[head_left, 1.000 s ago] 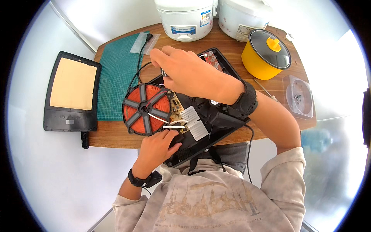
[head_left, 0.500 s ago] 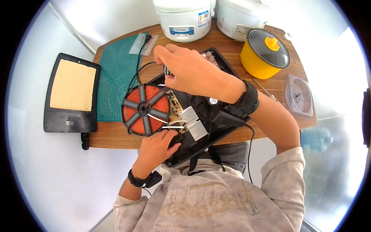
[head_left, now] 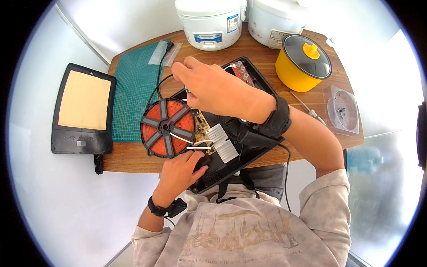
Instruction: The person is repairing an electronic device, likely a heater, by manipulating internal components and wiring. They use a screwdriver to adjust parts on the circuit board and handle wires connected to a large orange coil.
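Note:
An opened induction cooker base (head_left: 262,153) lies tilted across the near table edge, its insides facing up. A round coil with orange-red windings and grey bars (head_left: 167,128) sits at its left. Beside the coil are a circuit board (head_left: 203,129) and a silver finned heat sink (head_left: 225,147). My left hand (head_left: 181,172) grips the base's near-left part, fingers and thumb around a black portion by the white wires. My right hand (head_left: 209,84) reaches over the far-left corner, fingers curled downward. What it pinches is hidden. A small red board (head_left: 242,73) shows beyond it.
The cooker's black top panel (head_left: 82,133) stands at the left by a green cutting mat (head_left: 133,89). Two white rice cookers (head_left: 211,22) and a yellow pot (head_left: 296,73) line the back. At right are a screwdriver (head_left: 313,113) and a clear tray of screws (head_left: 341,111).
My right hand has shifted slightly left and turned, uncovering more of the small red board and hiding the ridged dark piece seen at its fingertips. My left hand stays put.

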Demonstrator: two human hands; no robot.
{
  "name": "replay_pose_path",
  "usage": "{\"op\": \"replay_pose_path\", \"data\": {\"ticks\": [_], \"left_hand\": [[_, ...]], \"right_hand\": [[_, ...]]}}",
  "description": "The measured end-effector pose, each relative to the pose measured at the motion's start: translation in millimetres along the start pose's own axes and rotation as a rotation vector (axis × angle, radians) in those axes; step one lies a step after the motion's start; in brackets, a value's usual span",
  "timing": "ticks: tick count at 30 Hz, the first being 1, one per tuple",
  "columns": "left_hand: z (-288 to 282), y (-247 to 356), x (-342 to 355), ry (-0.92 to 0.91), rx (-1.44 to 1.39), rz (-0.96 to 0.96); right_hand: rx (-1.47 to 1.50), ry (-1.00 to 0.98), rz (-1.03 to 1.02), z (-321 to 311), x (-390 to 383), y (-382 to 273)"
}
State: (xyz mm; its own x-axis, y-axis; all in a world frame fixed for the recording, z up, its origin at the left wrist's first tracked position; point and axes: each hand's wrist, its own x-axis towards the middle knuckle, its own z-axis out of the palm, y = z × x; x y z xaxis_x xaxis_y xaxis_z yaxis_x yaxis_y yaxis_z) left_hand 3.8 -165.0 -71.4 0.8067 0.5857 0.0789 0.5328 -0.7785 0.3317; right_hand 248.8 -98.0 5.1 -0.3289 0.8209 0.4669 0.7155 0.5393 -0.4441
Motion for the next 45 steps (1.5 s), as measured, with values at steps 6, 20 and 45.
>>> {"op": "replay_pose_path", "data": {"ticks": [6, 20, 45], "left_hand": [[0, 1, -1, 0.011, 0.006, 0.002], [0, 2, 0, 0.023, -0.005, 0.008], [-1, 3, 0, -0.002, -0.035, -0.045]], "right_hand": [[-0.176, -0.029, -0.012, -8, 2, -1], [-0.162, -0.024, -0.063, -15, -1, -4], [-0.109, 0.072, -0.104, -8, -3, 2]]}}
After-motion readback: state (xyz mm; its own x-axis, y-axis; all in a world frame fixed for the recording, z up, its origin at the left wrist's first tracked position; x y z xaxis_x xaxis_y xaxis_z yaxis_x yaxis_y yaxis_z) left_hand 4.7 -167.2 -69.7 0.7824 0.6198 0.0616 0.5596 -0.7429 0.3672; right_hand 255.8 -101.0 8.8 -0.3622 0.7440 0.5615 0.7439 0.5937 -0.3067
